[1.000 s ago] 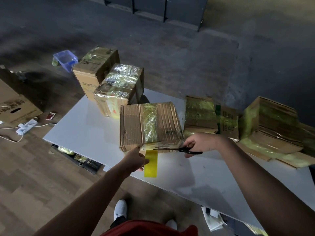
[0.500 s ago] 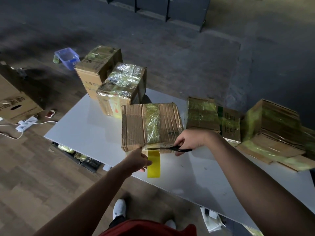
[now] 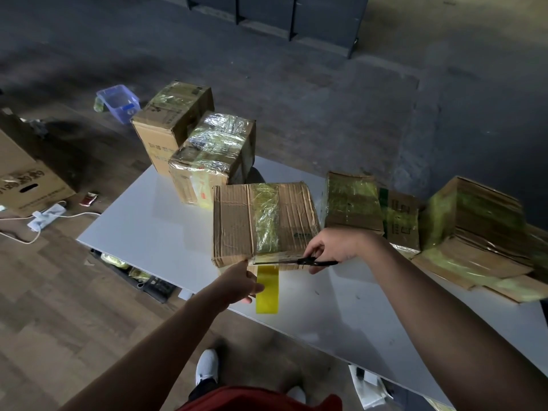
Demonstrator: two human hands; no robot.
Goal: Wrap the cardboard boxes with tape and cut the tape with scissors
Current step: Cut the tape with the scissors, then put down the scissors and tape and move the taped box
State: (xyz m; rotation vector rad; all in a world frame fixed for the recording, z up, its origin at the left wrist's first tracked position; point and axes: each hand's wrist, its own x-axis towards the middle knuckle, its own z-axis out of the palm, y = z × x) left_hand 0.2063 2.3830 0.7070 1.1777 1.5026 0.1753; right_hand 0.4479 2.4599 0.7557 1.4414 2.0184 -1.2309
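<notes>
A brown cardboard box (image 3: 237,223) lies flat at frame centre. Yellow tape (image 3: 267,289) hangs just below its near edge, where black-handled scissors (image 3: 296,261) cross level, blades pointing left.

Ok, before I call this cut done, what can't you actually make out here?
1. Head view: whether the strip from the tape roll is severed; the scissors lie edge-on along the cardboard box front edge.
2. How the left hand grips the roll: its fingers are behind its own back.
3. Taped boxes at far right: blurred, cut off by the frame edge.
</notes>
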